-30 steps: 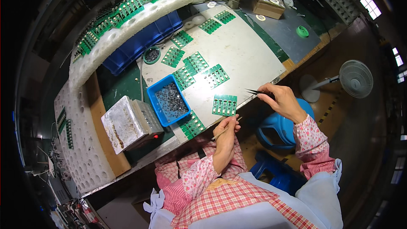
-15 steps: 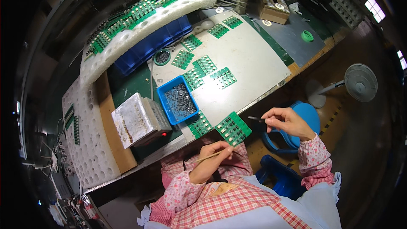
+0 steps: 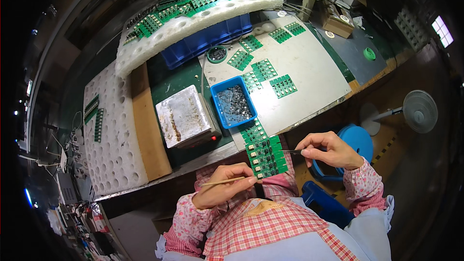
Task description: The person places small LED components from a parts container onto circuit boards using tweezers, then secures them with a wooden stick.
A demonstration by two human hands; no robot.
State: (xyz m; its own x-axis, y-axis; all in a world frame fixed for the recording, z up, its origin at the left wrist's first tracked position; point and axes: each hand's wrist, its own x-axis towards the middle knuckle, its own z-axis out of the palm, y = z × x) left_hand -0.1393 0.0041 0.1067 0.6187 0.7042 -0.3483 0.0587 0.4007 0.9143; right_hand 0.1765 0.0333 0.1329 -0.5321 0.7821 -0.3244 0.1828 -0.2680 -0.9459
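My left hand [image 3: 227,183] pinches the lower left corner of a green circuit board [image 3: 267,164] with rows of black and white parts, held over my lap at the table's front edge. A thin wooden stick [image 3: 220,182] is also tucked in that hand. My right hand [image 3: 331,151] is closed on slim metal tweezers [image 3: 292,152], their tips at the board's right side; whether they grip a part is too small to tell. Beyond the board stands a blue tray [image 3: 216,108] of small dark parts. Another green board [image 3: 253,130] lies partly behind the held one.
Left of the tray is a metal-topped block [image 3: 183,116] with a red light. More boards [image 3: 283,86] lie on the white sheet [image 3: 314,77], near a round dish [image 3: 217,54]. White foam [image 3: 198,18] carries many boards. A blue stool [image 3: 360,140] and fan [image 3: 419,111] stand right.
The tweezers have come left to the board's edge. The held board has turned more upright in view. My view has shifted, so the table appears further right.
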